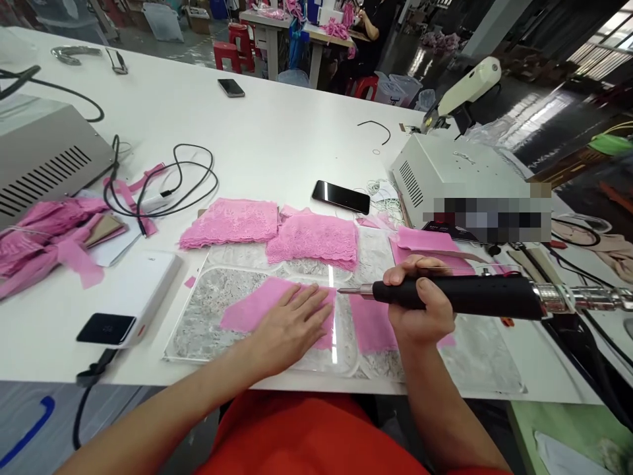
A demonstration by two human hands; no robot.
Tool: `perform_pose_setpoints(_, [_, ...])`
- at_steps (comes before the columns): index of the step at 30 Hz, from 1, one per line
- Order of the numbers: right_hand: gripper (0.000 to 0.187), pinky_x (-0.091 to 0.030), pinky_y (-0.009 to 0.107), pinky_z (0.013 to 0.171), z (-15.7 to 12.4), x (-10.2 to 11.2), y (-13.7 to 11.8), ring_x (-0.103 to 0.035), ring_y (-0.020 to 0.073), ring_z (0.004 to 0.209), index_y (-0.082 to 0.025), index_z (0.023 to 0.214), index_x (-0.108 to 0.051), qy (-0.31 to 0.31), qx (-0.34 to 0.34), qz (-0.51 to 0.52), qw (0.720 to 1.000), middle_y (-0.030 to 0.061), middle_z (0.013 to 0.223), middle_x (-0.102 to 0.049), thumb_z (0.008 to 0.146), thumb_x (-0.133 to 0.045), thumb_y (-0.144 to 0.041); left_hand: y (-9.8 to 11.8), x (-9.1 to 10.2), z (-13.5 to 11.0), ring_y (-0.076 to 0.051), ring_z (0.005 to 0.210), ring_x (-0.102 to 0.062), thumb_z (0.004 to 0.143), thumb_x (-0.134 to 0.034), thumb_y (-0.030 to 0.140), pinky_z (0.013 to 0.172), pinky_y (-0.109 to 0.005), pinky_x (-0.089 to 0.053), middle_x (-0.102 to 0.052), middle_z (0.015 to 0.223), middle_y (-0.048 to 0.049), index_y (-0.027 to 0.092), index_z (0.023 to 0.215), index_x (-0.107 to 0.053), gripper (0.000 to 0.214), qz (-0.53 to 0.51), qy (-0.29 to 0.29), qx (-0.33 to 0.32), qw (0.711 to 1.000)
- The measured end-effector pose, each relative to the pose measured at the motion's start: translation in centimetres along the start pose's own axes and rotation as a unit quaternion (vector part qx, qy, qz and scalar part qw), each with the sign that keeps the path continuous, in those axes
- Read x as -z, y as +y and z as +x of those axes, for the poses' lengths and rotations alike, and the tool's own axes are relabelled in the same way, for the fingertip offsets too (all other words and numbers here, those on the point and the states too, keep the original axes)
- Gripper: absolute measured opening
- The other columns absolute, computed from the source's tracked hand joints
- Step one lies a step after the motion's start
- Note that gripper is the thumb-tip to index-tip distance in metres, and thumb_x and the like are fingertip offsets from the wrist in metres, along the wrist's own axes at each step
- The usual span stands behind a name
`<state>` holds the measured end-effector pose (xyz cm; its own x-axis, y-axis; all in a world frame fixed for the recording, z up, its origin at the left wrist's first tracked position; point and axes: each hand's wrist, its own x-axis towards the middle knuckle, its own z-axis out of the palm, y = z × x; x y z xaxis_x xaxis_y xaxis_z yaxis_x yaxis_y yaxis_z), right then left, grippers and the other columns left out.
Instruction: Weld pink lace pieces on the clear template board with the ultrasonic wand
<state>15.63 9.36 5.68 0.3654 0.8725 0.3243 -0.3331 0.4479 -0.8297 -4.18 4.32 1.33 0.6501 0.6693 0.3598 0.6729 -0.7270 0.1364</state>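
Observation:
My left hand [289, 326] lies flat, fingers outstretched, pressing a cut piece of pink fabric [252, 305] onto the grey marbled board [190, 323]. In my right hand [422, 307] is a black-handled tool [479, 295] with a pointed metal tip, held level with my fingers wrapped round the grip. Its tip reaches the right edge of that fabric piece; whether it touches cannot be told. More flat pink fabric [373, 324] lies just beneath and beside my right hand. Behind the board's back edge sit two stacks of pink lace, a left stack [230, 223] and a right stack [314, 239].
Grey vented boxes stand at left [44, 152] and right [445, 171]. A phone [341, 196] lies behind the lace. Black cable [180, 178] loops near bundled pink fabric [39, 237]. A white power bank [148, 284] with a small black device sits front left. Another person [373, 33] works at a far table.

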Motion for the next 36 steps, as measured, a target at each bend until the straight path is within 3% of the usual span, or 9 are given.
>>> perform_pose_setpoints(6, [0.016,-0.046,0.028,0.052,-0.1,0.0,0.1,-0.054,0.0095,0.054,-0.021,0.08,-0.06,0.019,-0.021,0.024,0.999,-0.0027,0.075,-0.057,0.064,-0.059,-0.024,-0.2,-0.6,-0.4,-0.031,0.13,-0.049,0.1,-0.042,0.028,0.104,-0.051,-0.043,-0.052,0.14,-0.0142,0.013,0.131,-0.054,0.036,0.002,-0.026,-0.019,0.999])
perform_pose_setpoints(14, [0.016,-0.048,0.029,0.056,-0.5,-0.2,1.0,-0.057,0.0093,0.057,-0.022,0.085,-0.06,-0.016,-0.013,0.007,1.0,-0.0029,0.08,-0.058,0.069,-0.061,-0.025,-0.5,-1.0,-0.5,-0.032,0.131,-0.047,0.1,-0.043,0.028,0.105,-0.052,-0.042,-0.05,0.142,-0.0143,0.013,0.132,-0.053,0.037,-0.007,-0.025,-0.025,0.999])
perform_pose_setpoints(20, [0.016,-0.048,0.03,0.054,-0.1,0.1,0.6,-0.056,0.0098,0.056,-0.022,0.083,-0.06,0.002,0.014,-0.007,1.0,-0.0021,0.079,-0.057,0.068,-0.059,-0.024,-0.5,-0.9,-0.5,-0.033,0.13,-0.048,0.099,-0.044,0.028,0.104,-0.053,-0.043,-0.051,0.14,-0.015,0.012,0.129,-0.055,0.035,-0.014,-0.026,-0.023,0.999])
perform_pose_setpoints(27, [0.015,-0.048,0.03,0.056,-0.3,-0.1,0.7,-0.056,0.01,0.056,-0.022,0.082,-0.059,-0.027,0.0,-0.008,1.0,-0.0022,0.079,-0.058,0.068,-0.06,-0.024,-0.5,-0.8,-0.4,-0.033,0.131,-0.047,0.1,-0.042,0.028,0.104,-0.052,-0.042,-0.049,0.143,-0.014,0.014,0.132,-0.053,0.037,-0.009,-0.034,-0.026,0.999])
perform_pose_setpoints(36, [0.017,-0.048,0.03,0.054,0.2,0.1,0.4,-0.054,0.0099,0.055,-0.022,0.082,-0.06,0.005,0.007,-0.013,1.0,-0.0019,0.077,-0.057,0.066,-0.058,-0.024,-0.6,-0.9,-0.4,-0.031,0.131,-0.047,0.1,-0.042,0.03,0.105,-0.051,-0.041,-0.049,0.143,-0.012,0.017,0.13,-0.054,0.035,-0.012,-0.039,-0.024,0.999])
